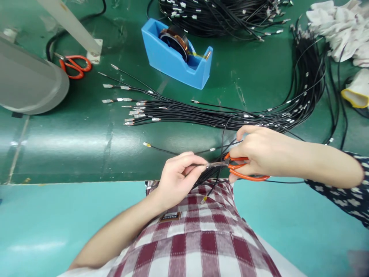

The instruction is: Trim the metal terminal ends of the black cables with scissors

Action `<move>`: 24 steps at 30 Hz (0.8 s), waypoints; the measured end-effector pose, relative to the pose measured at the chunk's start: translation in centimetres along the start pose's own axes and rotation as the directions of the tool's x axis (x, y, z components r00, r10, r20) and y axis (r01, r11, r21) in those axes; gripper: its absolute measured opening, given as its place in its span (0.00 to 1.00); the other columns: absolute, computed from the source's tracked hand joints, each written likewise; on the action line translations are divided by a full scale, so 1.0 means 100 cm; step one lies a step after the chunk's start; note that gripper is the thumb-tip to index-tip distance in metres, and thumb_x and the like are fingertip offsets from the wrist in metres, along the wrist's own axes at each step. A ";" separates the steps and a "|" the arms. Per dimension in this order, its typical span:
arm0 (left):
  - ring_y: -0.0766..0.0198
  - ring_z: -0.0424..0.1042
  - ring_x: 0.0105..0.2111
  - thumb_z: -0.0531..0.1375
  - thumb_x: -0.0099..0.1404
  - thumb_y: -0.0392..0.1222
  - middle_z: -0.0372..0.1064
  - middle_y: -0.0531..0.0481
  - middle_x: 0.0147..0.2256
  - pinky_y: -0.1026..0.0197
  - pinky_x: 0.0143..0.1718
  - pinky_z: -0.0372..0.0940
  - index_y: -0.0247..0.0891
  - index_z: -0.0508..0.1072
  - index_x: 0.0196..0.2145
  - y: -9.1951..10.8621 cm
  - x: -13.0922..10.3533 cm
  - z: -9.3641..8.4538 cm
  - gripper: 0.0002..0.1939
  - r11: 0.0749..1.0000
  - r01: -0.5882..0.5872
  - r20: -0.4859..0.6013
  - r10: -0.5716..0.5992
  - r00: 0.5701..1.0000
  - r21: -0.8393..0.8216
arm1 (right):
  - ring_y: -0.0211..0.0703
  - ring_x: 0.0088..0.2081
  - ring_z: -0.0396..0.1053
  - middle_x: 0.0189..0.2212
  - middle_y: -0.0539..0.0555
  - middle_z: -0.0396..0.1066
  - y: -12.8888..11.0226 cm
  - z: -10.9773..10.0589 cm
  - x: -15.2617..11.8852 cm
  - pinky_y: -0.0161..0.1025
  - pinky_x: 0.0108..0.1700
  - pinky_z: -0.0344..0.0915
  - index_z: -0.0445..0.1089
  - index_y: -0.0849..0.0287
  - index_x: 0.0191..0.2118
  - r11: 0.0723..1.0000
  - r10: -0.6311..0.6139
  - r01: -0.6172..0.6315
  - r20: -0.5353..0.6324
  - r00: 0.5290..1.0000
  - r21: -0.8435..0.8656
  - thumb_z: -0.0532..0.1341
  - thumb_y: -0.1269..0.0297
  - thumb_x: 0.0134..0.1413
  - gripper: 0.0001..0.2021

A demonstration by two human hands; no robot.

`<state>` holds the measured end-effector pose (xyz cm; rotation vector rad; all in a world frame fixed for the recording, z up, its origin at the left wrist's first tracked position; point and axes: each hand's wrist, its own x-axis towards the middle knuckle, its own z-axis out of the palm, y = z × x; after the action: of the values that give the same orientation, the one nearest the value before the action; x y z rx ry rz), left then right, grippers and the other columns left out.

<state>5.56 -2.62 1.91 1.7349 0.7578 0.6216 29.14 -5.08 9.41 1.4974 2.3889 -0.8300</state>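
My right hand (253,150) is closed round the orange handles of a pair of scissors (249,177), whose blades point left. The blade tips meet the fingertips of my left hand (183,175), which pinches a thin black cable; its end is hidden by the fingers. Below and between both hands, more black cables (211,173) lie at the table's front edge over the checked apron. One loose cable with a yellow-marked tip (147,144) lies left of them on the table. Just beyond my hands stretches a long bundle of black cables (184,111) with white-tagged ends.
A blue tape dispenser (178,57) stands behind the bundle. Another cable pile (225,17) is at the back. At left are a second pair of orange scissors (76,66) and a grey cylinder (31,77). White gloves (340,27) lie at the right on the green table (72,154).
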 end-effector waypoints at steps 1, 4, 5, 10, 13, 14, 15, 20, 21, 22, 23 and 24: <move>0.72 0.61 0.21 0.61 0.66 0.35 0.69 0.52 0.26 0.68 0.21 0.56 0.35 0.79 0.33 0.000 0.000 0.000 0.06 1.000 0.004 0.006 -0.004 1.000 -0.003 | 0.43 0.28 0.60 0.15 0.49 0.65 0.000 0.000 0.000 0.39 0.33 0.53 0.62 0.56 0.17 0.999 0.015 -0.015 0.013 1.000 0.028 0.63 0.60 0.54 0.17; 0.71 0.63 0.22 0.61 0.66 0.35 0.70 0.50 0.27 0.68 0.22 0.57 0.35 0.78 0.34 0.000 -0.001 0.000 0.06 1.000 0.014 0.015 -0.014 1.000 -0.015 | 0.43 0.29 0.61 0.14 0.49 0.64 0.001 0.001 0.000 0.37 0.31 0.51 0.60 0.56 0.16 0.997 0.024 -0.027 0.044 0.999 0.077 0.63 0.59 0.54 0.19; 0.71 0.63 0.22 0.61 0.66 0.35 0.70 0.50 0.27 0.68 0.22 0.57 0.35 0.78 0.33 0.000 -0.001 0.000 0.06 1.000 0.012 0.012 -0.012 1.000 -0.014 | 0.43 0.29 0.60 0.14 0.49 0.63 0.001 0.001 0.000 0.37 0.31 0.51 0.60 0.57 0.16 0.997 0.021 -0.025 0.047 0.999 0.078 0.63 0.59 0.54 0.19; 0.72 0.59 0.20 0.61 0.66 0.35 0.68 0.52 0.25 0.68 0.20 0.55 0.36 0.78 0.33 -0.003 -0.002 0.001 0.06 0.999 -0.030 0.005 0.030 1.000 0.020 | 0.39 0.25 0.60 0.14 0.48 0.60 0.004 0.004 0.001 0.36 0.28 0.47 0.59 0.58 0.17 0.997 -0.001 -0.004 0.068 0.998 0.078 0.62 0.58 0.55 0.20; 0.72 0.60 0.20 0.61 0.66 0.35 0.69 0.52 0.25 0.68 0.21 0.55 0.36 0.78 0.34 -0.004 -0.002 0.001 0.06 0.999 -0.033 0.011 0.033 0.999 0.038 | 0.36 0.21 0.57 0.13 0.47 0.59 0.003 0.006 0.000 0.36 0.26 0.46 0.59 0.58 0.16 0.994 0.017 -0.026 0.087 0.996 0.105 0.62 0.58 0.56 0.20; 0.72 0.60 0.20 0.61 0.66 0.35 0.69 0.52 0.25 0.68 0.21 0.55 0.35 0.78 0.34 -0.004 -0.002 0.001 0.06 0.999 -0.032 0.012 0.031 0.999 0.042 | 0.36 0.21 0.55 0.13 0.47 0.58 0.002 0.006 -0.001 0.36 0.26 0.47 0.59 0.58 0.16 0.993 0.029 -0.040 0.095 0.995 0.112 0.61 0.59 0.56 0.20; 0.72 0.60 0.20 0.61 0.66 0.35 0.69 0.52 0.25 0.68 0.21 0.55 0.35 0.78 0.33 -0.004 -0.002 0.001 0.06 0.999 -0.031 0.012 0.031 0.999 0.042 | 0.35 0.20 0.54 0.13 0.46 0.58 0.001 0.007 -0.001 0.36 0.25 0.47 0.59 0.58 0.16 0.992 0.043 -0.054 0.094 0.995 0.117 0.61 0.61 0.55 0.19; 0.70 0.66 0.23 0.61 0.65 0.35 0.72 0.50 0.27 0.69 0.22 0.59 0.35 0.79 0.33 -0.002 -0.002 0.002 0.05 0.999 0.031 -0.012 -0.032 0.999 -0.038 | 0.33 0.19 0.51 0.13 0.44 0.56 0.002 0.013 -0.002 0.35 0.24 0.46 0.62 0.58 0.18 0.936 0.057 -0.087 0.099 0.994 0.340 0.61 0.56 0.56 0.20; 0.69 0.69 0.25 0.62 0.64 0.36 0.74 0.49 0.28 0.69 0.24 0.62 0.35 0.79 0.32 -0.001 -0.001 0.002 0.05 0.996 0.060 -0.014 -0.061 0.998 -0.072 | 0.33 0.19 0.53 0.14 0.44 0.58 0.007 0.014 -0.001 0.34 0.23 0.47 0.64 0.58 0.19 0.896 0.060 -0.100 0.106 0.993 0.432 0.60 0.52 0.57 0.20; 0.67 0.71 0.27 0.62 0.64 0.36 0.75 0.48 0.29 0.68 0.26 0.64 0.35 0.78 0.32 0.000 0.000 0.002 0.05 0.990 0.091 -0.014 -0.094 0.996 -0.112 | 0.33 0.19 0.55 0.15 0.44 0.60 0.013 0.014 0.000 0.34 0.23 0.48 0.66 0.58 0.22 0.854 0.084 -0.122 0.098 0.992 0.505 0.59 0.47 0.58 0.21; 0.66 0.72 0.28 0.62 0.64 0.37 0.76 0.47 0.30 0.67 0.28 0.65 0.35 0.78 0.32 0.000 0.001 0.002 0.05 0.981 0.121 -0.015 -0.124 0.992 -0.152 | 0.34 0.20 0.58 0.17 0.45 0.64 0.021 0.013 0.002 0.34 0.24 0.50 0.68 0.58 0.25 0.831 0.140 -0.148 0.057 0.989 0.537 0.57 0.44 0.59 0.22; 0.66 0.73 0.28 0.62 0.64 0.37 0.76 0.46 0.30 0.67 0.28 0.66 0.35 0.78 0.32 0.000 0.001 0.001 0.05 0.971 0.145 -0.017 -0.151 0.988 -0.190 | 0.35 0.20 0.60 0.18 0.46 0.65 0.031 0.011 0.004 0.34 0.25 0.52 0.69 0.58 0.27 0.844 0.235 -0.183 -0.041 0.971 0.503 0.54 0.42 0.61 0.25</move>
<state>5.72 -2.58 1.88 1.4836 0.8159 0.5998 31.58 -4.39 7.19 1.9861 2.1110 -1.4228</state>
